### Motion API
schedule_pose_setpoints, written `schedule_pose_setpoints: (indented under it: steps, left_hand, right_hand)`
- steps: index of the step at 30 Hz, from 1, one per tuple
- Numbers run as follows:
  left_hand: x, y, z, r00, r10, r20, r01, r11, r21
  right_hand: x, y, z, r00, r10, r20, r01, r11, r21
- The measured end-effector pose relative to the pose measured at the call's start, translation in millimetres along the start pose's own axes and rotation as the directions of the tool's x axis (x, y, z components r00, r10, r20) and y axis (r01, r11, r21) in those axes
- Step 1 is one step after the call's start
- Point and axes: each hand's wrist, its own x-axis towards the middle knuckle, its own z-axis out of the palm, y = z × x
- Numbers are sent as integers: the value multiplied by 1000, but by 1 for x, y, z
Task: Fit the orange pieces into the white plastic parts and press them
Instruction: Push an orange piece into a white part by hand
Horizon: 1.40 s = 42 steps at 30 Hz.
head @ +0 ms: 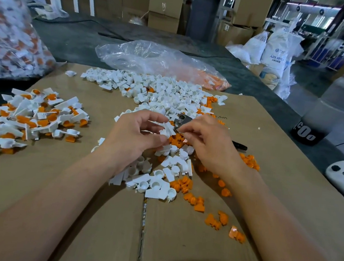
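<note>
Risk: the orange piece may seat crooked, or the white part [167, 130] may slip out.
Cause: only a fingertip hold.
White part: centre frame, between both hands.
Left hand [133, 133]: pinching the part.
Right hand [209, 141]: fingertips bunched at the part's edge; whether it holds anything, I cannot tell.
Loose orange pieces [196, 200]: on the cardboard, lower right.

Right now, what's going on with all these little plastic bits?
A person is putting small parts together over a cardboard sheet. The left hand pinches a white part and the right hand pinches at its edge; any orange piece there is hidden. Loose white parts and orange pieces lie all around, and a pile of joined ones sits to the left.
</note>
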Motion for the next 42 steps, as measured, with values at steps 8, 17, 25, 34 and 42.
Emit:
schedule_pose_setpoints:
  steps: [8,17,25,34,42]
  left_hand:
    - [-4,4,2,1000,9,3,-9,1000,23]
    - [-6,7,4,1000,-12,10,12,1000,10]
    - [-4,2,5,1000,9,-23,-7,995,98]
    - [-4,2,2,999,20,-36,-17,996,89]
    - [-4,3,2,999,18,29,-21,992,122]
  right_hand:
    - [-4,-4,1,995,72,-62,-61,984,170]
    - [-6,-4,1,988,68,-138,-40,979,198]
    - [-7,-8,-1,988,111,-103,-60,910,410]
    - [-8,-11,1,998,64,-21,-44,859,509]
    - [-7,-10,-2,1000,27,-9,-19,879,476]
